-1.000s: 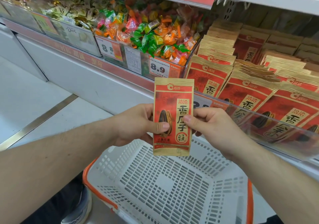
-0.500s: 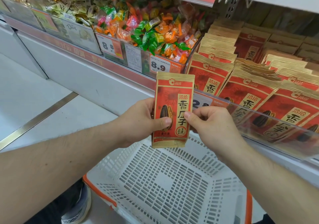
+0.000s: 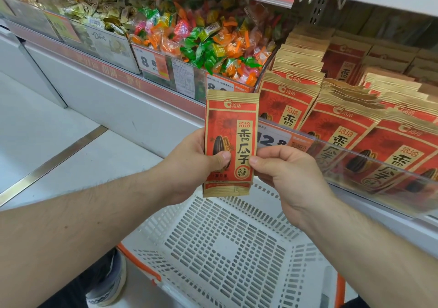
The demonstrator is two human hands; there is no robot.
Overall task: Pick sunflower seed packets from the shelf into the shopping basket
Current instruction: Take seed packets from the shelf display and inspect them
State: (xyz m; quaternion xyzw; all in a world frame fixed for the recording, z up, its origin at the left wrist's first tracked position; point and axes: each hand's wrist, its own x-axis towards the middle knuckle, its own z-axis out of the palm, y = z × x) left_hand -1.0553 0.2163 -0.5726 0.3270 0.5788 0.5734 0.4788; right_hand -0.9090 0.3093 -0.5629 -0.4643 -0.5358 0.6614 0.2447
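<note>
Head view: both grips, left (image 3: pixel 189 165) and right (image 3: pixel 286 177), pinch seed packet (image 3: pixel 231 141) above basket (image 3: pixel 227 248).

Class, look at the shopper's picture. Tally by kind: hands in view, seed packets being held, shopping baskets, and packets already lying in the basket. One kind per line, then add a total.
Hands: 2, the left hand and the right hand
Held seed packet: 1, pinched by both hands
Shopping basket: 1
Packets in the basket: 0
Total: 4
</note>
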